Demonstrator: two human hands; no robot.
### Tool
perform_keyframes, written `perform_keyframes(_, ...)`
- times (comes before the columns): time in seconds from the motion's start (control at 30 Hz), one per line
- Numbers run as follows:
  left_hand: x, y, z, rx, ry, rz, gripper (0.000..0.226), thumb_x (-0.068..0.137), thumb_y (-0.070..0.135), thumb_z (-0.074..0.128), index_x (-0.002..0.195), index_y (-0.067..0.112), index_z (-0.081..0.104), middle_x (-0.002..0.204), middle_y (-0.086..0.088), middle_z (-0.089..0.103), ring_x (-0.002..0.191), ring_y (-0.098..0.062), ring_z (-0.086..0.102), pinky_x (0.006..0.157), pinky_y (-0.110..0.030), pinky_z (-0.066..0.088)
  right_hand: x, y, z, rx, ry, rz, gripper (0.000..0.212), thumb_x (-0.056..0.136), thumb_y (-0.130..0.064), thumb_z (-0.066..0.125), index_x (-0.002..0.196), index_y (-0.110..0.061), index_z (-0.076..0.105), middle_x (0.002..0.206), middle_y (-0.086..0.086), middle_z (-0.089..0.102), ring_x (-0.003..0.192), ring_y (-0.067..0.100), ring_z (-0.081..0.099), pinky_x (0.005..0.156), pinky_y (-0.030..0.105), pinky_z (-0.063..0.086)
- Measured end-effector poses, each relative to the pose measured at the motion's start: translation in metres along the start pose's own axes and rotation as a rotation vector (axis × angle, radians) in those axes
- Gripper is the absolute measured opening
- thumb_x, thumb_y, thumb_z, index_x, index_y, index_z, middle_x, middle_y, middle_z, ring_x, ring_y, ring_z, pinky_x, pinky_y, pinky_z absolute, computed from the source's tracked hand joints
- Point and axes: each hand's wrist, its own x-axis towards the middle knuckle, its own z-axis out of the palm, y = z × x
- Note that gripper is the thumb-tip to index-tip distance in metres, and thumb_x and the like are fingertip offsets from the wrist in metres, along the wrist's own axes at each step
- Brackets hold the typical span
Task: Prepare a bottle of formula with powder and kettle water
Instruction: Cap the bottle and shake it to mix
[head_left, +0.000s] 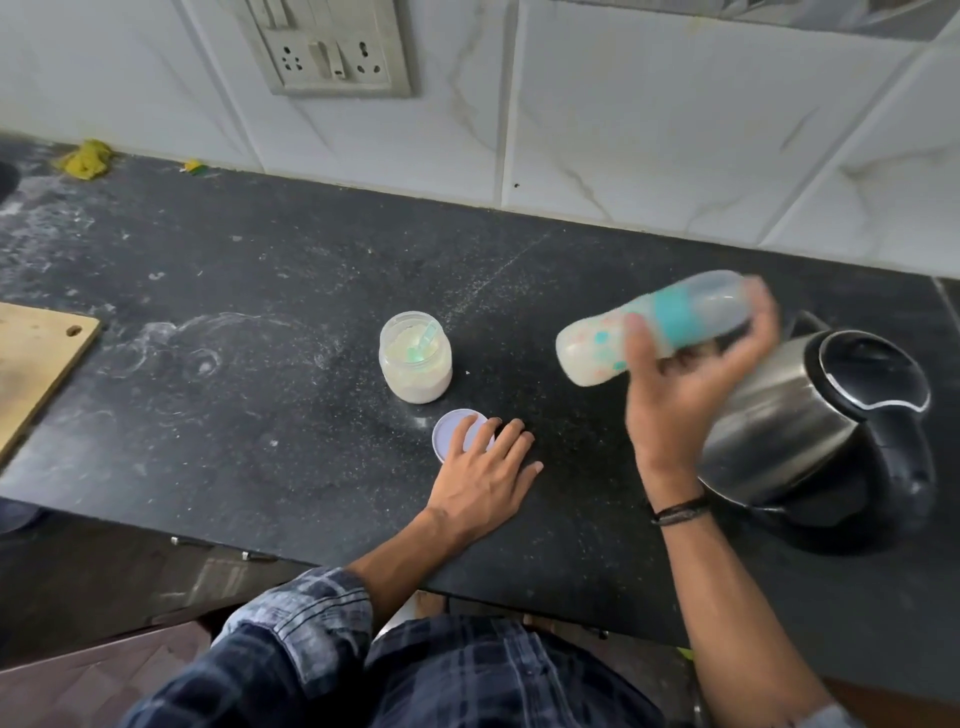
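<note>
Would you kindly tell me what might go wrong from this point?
1. The right hand holds the bottle tilted almost sideways; if its top is loose, formula may leak.
2. That hand is close to the kettle, so it might knock it or touch possibly hot steel.
3. The jar stands open, its lid under the fingers of the left hand; powder could spill if bumped.

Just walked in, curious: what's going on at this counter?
A person is making baby formula. Their right hand grips a baby bottle, tilted on its side, milky liquid inside. Their left hand lies flat on the countertop, fingers on the jar lid. The powder jar stands open with a scoop in it; a steel kettle sits at the right.
</note>
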Motion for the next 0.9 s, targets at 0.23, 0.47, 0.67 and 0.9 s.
perform_keyframes(0.23,-0.001,-0.001,0.003,-0.010,0.003,-0.002,0.049,0.107,0.052,0.041,0.135,0.019,0.061,0.142,-0.002,0.059,0.129,-0.026,0.054,0.113,-0.054,0.039,-0.001,0.009,-0.005,-0.081,-0.155,0.047,0.085,0.086,-0.013,0.083,0.148,-0.018,0.026,0.141,-0.005,0.047,0.118,0.019,0.066,0.091,0.049,0.061)
perform_keyframes(0.47,-0.001,0.000,0.002,0.000,0.016,-0.005,0.047,0.107,0.052,0.043,0.135,0.019,0.062,0.141,-0.001,0.059,0.129,-0.026,0.054,0.113,-0.054,0.038,0.002,0.004,-0.002,-0.066,-0.107,-0.035,0.087,0.087,-0.003,0.078,0.149,-0.004,0.018,0.139,-0.004,0.047,0.120,0.015,0.064,0.091,0.033,0.058)
perform_keyframes(0.67,0.000,0.001,0.001,-0.002,0.026,-0.012,0.046,0.107,0.052,0.043,0.134,0.019,0.062,0.140,-0.001,0.059,0.128,-0.025,0.055,0.113,-0.054,0.039,0.003,-0.005,0.001,0.011,0.071,-0.076,0.081,0.090,0.013,0.068,0.147,0.006,0.010,0.140,0.007,0.037,0.118,0.003,0.063,0.090,0.024,0.056)
perform_keyframes(0.9,0.000,0.000,0.001,-0.002,0.026,-0.010,0.046,0.107,0.052,0.042,0.133,0.019,0.062,0.140,0.000,0.059,0.128,-0.025,0.054,0.113,-0.054,0.039,0.007,-0.011,0.002,0.028,0.032,-0.035,0.080,0.091,0.005,0.072,0.147,0.001,0.015,0.137,0.001,0.044,0.115,0.011,0.067,0.087,0.028,0.059)
